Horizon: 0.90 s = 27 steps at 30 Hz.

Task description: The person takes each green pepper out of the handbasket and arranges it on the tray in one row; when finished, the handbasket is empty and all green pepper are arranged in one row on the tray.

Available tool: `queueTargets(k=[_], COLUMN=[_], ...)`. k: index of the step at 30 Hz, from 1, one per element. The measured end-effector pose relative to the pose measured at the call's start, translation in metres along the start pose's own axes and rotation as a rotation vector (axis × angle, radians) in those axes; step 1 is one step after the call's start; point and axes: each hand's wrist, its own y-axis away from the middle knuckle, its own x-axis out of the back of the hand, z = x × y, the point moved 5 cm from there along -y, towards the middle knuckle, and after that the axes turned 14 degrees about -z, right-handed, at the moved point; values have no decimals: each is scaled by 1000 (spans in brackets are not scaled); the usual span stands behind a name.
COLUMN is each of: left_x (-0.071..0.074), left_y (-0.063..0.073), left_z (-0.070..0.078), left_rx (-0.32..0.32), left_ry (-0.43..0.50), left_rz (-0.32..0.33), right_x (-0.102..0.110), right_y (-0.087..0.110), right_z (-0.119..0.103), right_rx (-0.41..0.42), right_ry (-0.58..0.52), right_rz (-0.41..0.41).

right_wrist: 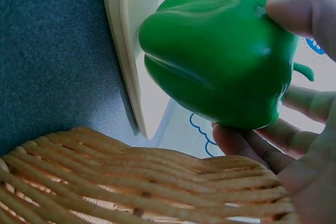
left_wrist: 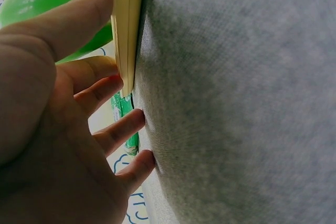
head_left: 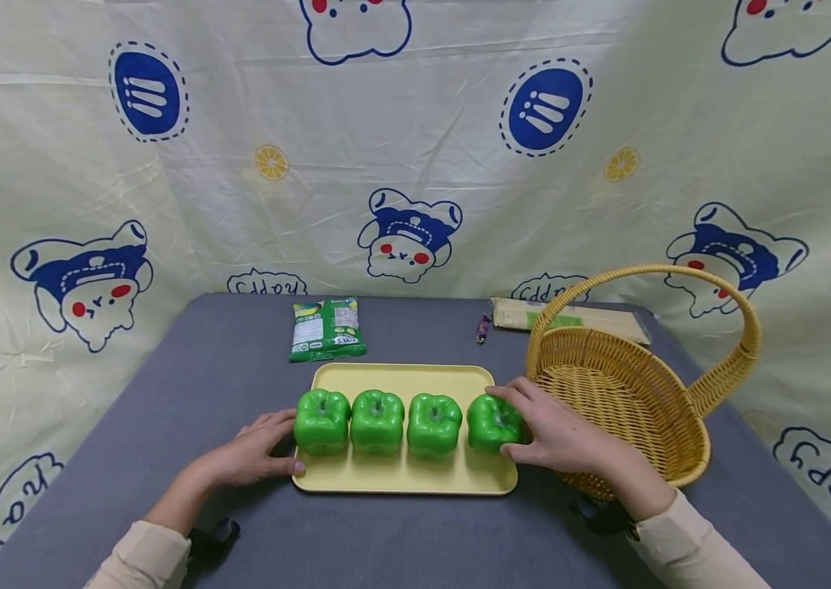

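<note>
A row of several green bell peppers stands on a pale yellow tray (head_left: 404,483). My right hand (head_left: 563,425) grips the rightmost bell pepper (head_left: 491,424), thumb on one side and fingers on the other. In the right wrist view this bell pepper (right_wrist: 226,51) is tilted close over the tray's end, its curved stem toward the palm. At the tray's left end rests my left hand (head_left: 257,450), beside the leftmost bell pepper (head_left: 322,421). The left wrist view shows its thumb (left_wrist: 79,22) and nearest fingers touching the tray's rim (left_wrist: 126,35), the other fingers spread against the grey cloth.
A wicker basket (head_left: 680,442) with a tall arched handle stands right of the tray, close by my right forearm. Along the back lie a green snack packet (head_left: 327,330), a small purple wrapped candy (head_left: 483,329) and a flat beige package (head_left: 607,321). A printed curtain hangs behind.
</note>
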Motion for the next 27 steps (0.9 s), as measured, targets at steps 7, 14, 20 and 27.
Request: queueTargets(k=[7,14,20,27], left_x=[0,0,0,-1], left_y=[0,0,0,0], left_z=[1,1,1,0], left_rx=[0,-1,6,7], left_ry=[-2,-1,3,-1], left_rz=[2,0,-4,-2], right_x=[1,3,3,2], right_y=[4,9,10,6], right_z=[2,9,12,8], right_rx=[2,-27,-41,-23], right_ry=[9,-3,0,-3], right_rz=[24,24,27,19])
